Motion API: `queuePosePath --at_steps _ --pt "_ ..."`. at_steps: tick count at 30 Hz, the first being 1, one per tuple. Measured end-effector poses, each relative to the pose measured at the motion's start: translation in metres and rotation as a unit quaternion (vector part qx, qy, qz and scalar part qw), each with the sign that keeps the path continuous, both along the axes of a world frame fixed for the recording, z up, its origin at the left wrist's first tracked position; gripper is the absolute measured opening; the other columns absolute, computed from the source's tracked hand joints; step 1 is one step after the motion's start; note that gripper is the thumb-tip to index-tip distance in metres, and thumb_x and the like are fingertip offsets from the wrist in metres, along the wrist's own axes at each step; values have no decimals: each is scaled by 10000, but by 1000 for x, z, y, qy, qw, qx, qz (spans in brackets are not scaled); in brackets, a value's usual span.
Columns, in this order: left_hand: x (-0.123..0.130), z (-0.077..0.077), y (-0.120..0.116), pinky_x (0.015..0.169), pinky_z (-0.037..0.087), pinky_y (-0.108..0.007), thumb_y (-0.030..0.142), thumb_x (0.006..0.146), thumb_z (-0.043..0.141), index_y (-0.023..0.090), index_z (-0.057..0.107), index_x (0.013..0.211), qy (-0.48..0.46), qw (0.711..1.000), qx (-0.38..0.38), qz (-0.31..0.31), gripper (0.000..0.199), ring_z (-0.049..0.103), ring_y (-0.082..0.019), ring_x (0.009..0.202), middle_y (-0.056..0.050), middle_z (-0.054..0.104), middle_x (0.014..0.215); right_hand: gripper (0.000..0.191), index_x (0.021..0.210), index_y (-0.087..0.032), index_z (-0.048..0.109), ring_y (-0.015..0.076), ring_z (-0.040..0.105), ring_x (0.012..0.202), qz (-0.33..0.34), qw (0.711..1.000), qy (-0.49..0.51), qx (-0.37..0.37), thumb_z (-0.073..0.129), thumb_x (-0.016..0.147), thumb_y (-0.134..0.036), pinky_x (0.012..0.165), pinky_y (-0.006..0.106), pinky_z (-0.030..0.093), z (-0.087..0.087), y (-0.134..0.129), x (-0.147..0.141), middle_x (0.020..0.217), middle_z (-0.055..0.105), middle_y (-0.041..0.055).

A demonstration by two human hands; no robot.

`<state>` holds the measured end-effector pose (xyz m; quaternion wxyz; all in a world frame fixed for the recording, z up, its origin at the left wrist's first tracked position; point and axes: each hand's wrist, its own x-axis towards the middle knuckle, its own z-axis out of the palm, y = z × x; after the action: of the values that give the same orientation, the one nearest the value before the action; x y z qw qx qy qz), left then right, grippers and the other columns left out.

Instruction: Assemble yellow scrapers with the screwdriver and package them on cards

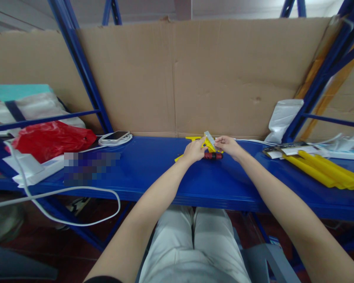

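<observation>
Near the back of the blue table, my left hand is closed around a yellow plastic piece. A flat grey plate lies against that piece and tilts upward. The fingertips of my right hand are pinched together at the plate's right edge. Just below both hands lies a red and black cylindrical tool, perhaps a screwdriver handle. Another yellow part shows behind my left hand. A yellow tip sticks out on that hand's left, and my fingers hide how these parts connect.
Several long yellow pieces lie at the right beside packets. A white pouch leans on the right post. At left are a phone on a coiled cable, a red plastic bag and a white cable hanging over the edge.
</observation>
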<state>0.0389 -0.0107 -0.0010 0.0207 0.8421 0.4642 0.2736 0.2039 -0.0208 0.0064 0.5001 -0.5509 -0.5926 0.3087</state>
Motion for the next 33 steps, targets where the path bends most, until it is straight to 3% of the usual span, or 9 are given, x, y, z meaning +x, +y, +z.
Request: queuePosePath --at_steps 13,25,33 --pt "0 2 -5 912 441 -309 259 935 421 352 467 1375 67 997 15 -26 452 594 -202 1032 -55 624 1097 126 677 -162 540 52 475 496 -1 997 81 -21 564 763 -72 466 163 382 3 -3 -3 582 547 -38" --pt "3 1 -7 856 453 -346 252 958 333 337 354 1443 141 989 40 -36 492 599 -220 987 -80 592 1095 163 626 -171 499 68 441 462 -18 997 62 -41 578 762 -128 456 191 358 5 -8 -3 514 502 -38" --pt "5 4 -17 856 466 -353 252 956 337 345 420 1402 138 987 46 -70 463 586 -222 1016 -76 578 1119 153 647 -171 530 74 432 480 -33 996 70 -34 576 792 -190 476 198 331 0 0 3 540 506 -34"
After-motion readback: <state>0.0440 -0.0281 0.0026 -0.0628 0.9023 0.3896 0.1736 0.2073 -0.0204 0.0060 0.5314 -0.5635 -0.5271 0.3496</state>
